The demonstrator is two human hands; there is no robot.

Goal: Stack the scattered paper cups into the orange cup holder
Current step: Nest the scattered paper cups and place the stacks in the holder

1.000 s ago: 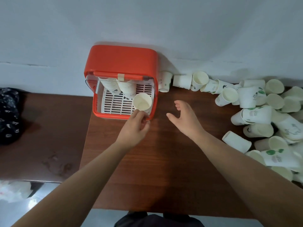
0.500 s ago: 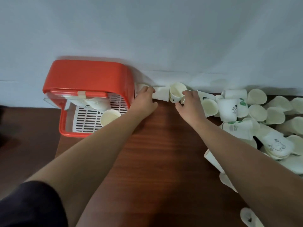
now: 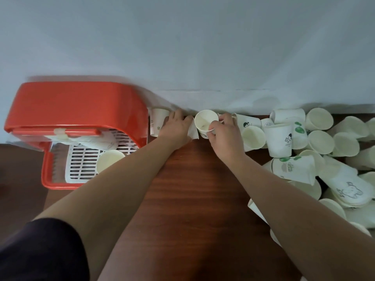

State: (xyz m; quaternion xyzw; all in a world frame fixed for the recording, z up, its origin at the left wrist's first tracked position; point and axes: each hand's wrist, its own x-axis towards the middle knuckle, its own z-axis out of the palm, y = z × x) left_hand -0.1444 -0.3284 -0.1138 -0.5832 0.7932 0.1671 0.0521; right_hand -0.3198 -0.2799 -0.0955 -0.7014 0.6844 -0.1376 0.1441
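Right grip: right hand [image 3: 225,134] pinches open-mouthed paper cup [image 3: 206,123] by its rim.
Left grip: left hand [image 3: 175,128] closed over a lying cup [image 3: 192,131] beside orange cup holder [image 3: 77,104].

plain pale grey-blue wall [image 3: 203,47] right behind a reddish-brown wooden table [image 3: 192,199], light's pretty dim and soft

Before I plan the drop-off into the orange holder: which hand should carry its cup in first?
Left, probably. The left hand rests on a lying cup right beside the orange cup holder; the right hand, pinching an open cup, sits farther away.
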